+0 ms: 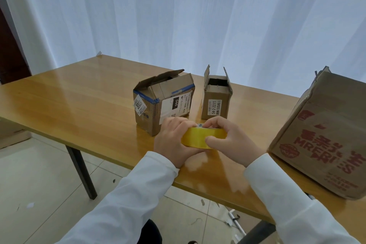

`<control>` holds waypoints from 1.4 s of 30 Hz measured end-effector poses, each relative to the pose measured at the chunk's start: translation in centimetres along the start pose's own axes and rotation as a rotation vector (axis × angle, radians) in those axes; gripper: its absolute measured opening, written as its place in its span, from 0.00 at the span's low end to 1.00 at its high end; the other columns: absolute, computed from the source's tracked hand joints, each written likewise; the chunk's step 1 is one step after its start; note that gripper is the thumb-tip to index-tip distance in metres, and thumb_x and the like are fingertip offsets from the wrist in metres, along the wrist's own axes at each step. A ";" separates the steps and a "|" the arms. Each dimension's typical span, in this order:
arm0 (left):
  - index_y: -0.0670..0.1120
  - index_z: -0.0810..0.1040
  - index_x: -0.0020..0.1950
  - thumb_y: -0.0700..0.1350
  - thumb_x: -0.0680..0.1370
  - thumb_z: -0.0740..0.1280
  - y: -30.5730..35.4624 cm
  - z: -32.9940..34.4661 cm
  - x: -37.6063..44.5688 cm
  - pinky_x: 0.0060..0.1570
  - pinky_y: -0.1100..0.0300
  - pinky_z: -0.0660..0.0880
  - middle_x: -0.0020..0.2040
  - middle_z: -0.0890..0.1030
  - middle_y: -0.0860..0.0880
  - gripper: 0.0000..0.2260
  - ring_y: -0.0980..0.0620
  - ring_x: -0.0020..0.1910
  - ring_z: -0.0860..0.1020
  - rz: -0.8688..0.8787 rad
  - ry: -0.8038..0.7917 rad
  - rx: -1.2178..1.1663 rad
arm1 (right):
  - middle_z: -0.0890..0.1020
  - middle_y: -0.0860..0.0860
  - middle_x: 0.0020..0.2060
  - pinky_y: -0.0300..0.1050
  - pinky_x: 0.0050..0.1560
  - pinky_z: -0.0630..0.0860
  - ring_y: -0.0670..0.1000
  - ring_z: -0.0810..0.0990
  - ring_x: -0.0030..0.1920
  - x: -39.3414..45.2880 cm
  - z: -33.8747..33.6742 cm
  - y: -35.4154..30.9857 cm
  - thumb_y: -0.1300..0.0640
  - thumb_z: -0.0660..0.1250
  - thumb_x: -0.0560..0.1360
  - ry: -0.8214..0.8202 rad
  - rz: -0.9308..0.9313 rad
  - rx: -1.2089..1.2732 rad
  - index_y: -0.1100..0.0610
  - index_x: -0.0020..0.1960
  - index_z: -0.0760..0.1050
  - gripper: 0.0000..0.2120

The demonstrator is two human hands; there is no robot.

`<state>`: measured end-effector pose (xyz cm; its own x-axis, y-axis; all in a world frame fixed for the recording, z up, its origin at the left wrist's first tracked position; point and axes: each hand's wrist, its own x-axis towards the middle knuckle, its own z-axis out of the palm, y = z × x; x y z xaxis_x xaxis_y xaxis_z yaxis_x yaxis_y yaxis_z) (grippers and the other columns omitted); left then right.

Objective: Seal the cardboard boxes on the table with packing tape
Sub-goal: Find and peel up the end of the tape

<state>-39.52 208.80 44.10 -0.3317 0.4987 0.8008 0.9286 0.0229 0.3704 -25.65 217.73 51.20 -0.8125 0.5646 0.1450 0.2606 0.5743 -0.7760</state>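
Observation:
A yellow roll of packing tape [200, 137] is held above the wooden table [79, 101] near its front edge. My left hand [174, 140] grips the roll from the left, fingers curled over its top. My right hand [229, 140] grips it from the right, thumb on its front face and fingertips at its top rim. Behind the hands stands a medium cardboard box [158, 101] with blue tape and labels, its flaps partly raised. A small narrow box [216, 99] stands to its right with its flaps up. A large box [324, 136] with red print sits at the right edge.
White curtains [178, 15] hang behind the table. Dark metal table legs [83, 172] stand on a tiled floor [39, 184] with small scraps of debris. A dark door frame [10, 49] is at the far left.

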 end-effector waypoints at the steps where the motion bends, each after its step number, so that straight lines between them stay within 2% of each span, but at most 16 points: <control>1: 0.55 0.72 0.55 0.68 0.66 0.64 0.0 0.0 0.0 0.42 0.63 0.70 0.50 0.80 0.49 0.24 0.53 0.52 0.69 0.005 -0.001 0.009 | 0.75 0.44 0.44 0.36 0.41 0.71 0.47 0.73 0.47 0.0 0.5 0.0 0.48 0.66 0.65 0.033 0.004 -0.056 0.45 0.48 0.73 0.12; 4: 0.51 0.76 0.54 0.65 0.67 0.64 -0.1 0.2 -0.1 0.39 0.62 0.71 0.49 0.80 0.48 0.22 0.52 0.51 0.69 0.028 -0.002 0.048 | 0.70 0.44 0.47 0.38 0.48 0.64 0.47 0.65 0.53 -0.1 1.8 -0.2 0.44 0.66 0.66 0.108 -0.018 -0.240 0.46 0.51 0.71 0.16; 7: 0.48 0.80 0.52 0.63 0.67 0.65 -0.2 0.3 -0.1 0.39 0.61 0.71 0.47 0.80 0.48 0.23 0.52 0.50 0.69 0.034 0.018 0.071 | 0.67 0.45 0.52 0.39 0.55 0.62 0.46 0.62 0.56 -0.2 2.1 -0.5 0.48 0.68 0.70 0.123 -0.063 -0.286 0.46 0.53 0.68 0.15; 11: 0.48 0.80 0.52 0.66 0.67 0.65 -0.3 0.2 0.0 0.43 0.60 0.71 0.47 0.80 0.48 0.25 0.51 0.50 0.69 0.040 0.047 0.060 | 0.72 0.43 0.50 0.37 0.51 0.64 0.45 0.67 0.54 -0.3 1.3 -0.3 0.46 0.61 0.65 0.059 -0.112 -0.241 0.44 0.53 0.71 0.16; 15: 0.49 0.81 0.53 0.68 0.66 0.65 -0.1 0.1 0.0 0.46 0.61 0.69 0.48 0.80 0.48 0.27 0.52 0.51 0.70 0.043 0.063 0.045 | 0.73 0.36 0.49 0.31 0.50 0.65 0.40 0.69 0.52 -0.4 0.4 0.0 0.49 0.59 0.67 0.039 -0.109 -0.180 0.44 0.57 0.74 0.19; 17: 0.51 0.79 0.54 0.70 0.68 0.63 -0.2 0.1 0.0 0.47 0.61 0.69 0.48 0.80 0.48 0.27 0.52 0.51 0.70 0.042 0.073 0.036 | 0.73 0.34 0.49 0.31 0.51 0.66 0.38 0.69 0.52 -0.5 0.5 0.1 0.48 0.59 0.68 0.051 -0.119 -0.175 0.44 0.58 0.74 0.18; 21: 0.52 0.75 0.55 0.67 0.69 0.64 -0.4 0.3 0.0 0.48 0.59 0.69 0.47 0.80 0.47 0.23 0.51 0.50 0.70 0.068 0.099 0.046 | 0.73 0.42 0.52 0.38 0.53 0.66 0.44 0.68 0.55 -0.5 1.2 0.1 0.46 0.67 0.72 0.082 -0.134 -0.253 0.46 0.60 0.73 0.17; 23: 0.52 0.75 0.54 0.65 0.68 0.66 -0.4 0.3 0.0 0.48 0.58 0.70 0.47 0.80 0.47 0.22 0.50 0.50 0.70 0.076 0.103 0.051 | 0.72 0.43 0.52 0.35 0.51 0.65 0.45 0.68 0.55 -0.6 1.4 0.0 0.43 0.65 0.69 0.084 -0.131 -0.265 0.46 0.59 0.72 0.19; 26: 0.53 0.75 0.55 0.66 0.67 0.66 -0.4 0.3 0.0 0.48 0.58 0.70 0.47 0.80 0.47 0.23 0.50 0.50 0.70 0.078 0.098 0.053 | 0.74 0.44 0.50 0.35 0.49 0.66 0.45 0.68 0.53 -0.3 1.2 -0.3 0.45 0.62 0.66 0.068 -0.113 -0.256 0.46 0.57 0.73 0.20; 29: 0.52 0.75 0.55 0.69 0.68 0.64 -0.5 0.3 0.0 0.49 0.58 0.69 0.47 0.80 0.47 0.25 0.51 0.50 0.70 0.083 0.111 0.055 | 0.75 0.45 0.50 0.39 0.52 0.70 0.45 0.69 0.53 -0.1 0.9 -0.4 0.50 0.66 0.71 0.048 -0.117 -0.258 0.47 0.58 0.74 0.15; 32: 0.52 0.76 0.55 0.71 0.71 0.60 -0.4 0.2 0.0 0.49 0.59 0.69 0.47 0.80 0.47 0.25 0.51 0.50 0.70 0.086 0.120 0.046 | 0.75 0.45 0.51 0.40 0.54 0.71 0.44 0.69 0.53 -0.2 0.7 -0.4 0.55 0.67 0.74 0.046 -0.130 -0.278 0.48 0.60 0.74 0.15; 34: 0.54 0.73 0.55 0.71 0.71 0.59 -0.4 0.1 0.1 0.49 0.59 0.69 0.47 0.81 0.47 0.25 0.51 0.50 0.70 0.080 0.118 0.053 | 0.74 0.44 0.52 0.40 0.54 0.70 0.44 0.69 0.54 -0.3 0.7 -0.5 0.53 0.66 0.74 0.039 -0.134 -0.288 0.47 0.61 0.73 0.15; 38: 0.54 0.72 0.55 0.67 0.69 0.64 -0.4 0.2 0.0 0.49 0.58 0.69 0.46 0.81 0.47 0.22 0.51 0.50 0.70 0.091 0.129 0.075 | 0.73 0.43 0.54 0.41 0.56 0.70 0.44 0.68 0.55 -0.3 0.8 -0.4 0.46 0.68 0.74 0.008 -0.131 -0.348 0.46 0.63 0.71 0.19; 42: 0.53 0.73 0.55 0.69 0.70 0.62 -0.2 0.2 0.1 0.48 0.59 0.70 0.46 0.80 0.48 0.23 0.51 0.50 0.70 0.111 0.132 0.063 | 0.72 0.44 0.53 0.42 0.56 0.71 0.45 0.68 0.55 0.0 0.4 -0.3 0.49 0.68 0.74 -0.043 -0.116 -0.310 0.46 0.62 0.71 0.18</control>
<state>-39.73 209.01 43.96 -0.2419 0.3829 0.8916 0.9679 0.0305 0.2495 -25.89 217.31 51.21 -0.8654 0.4634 0.1905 0.3061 0.7901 -0.5310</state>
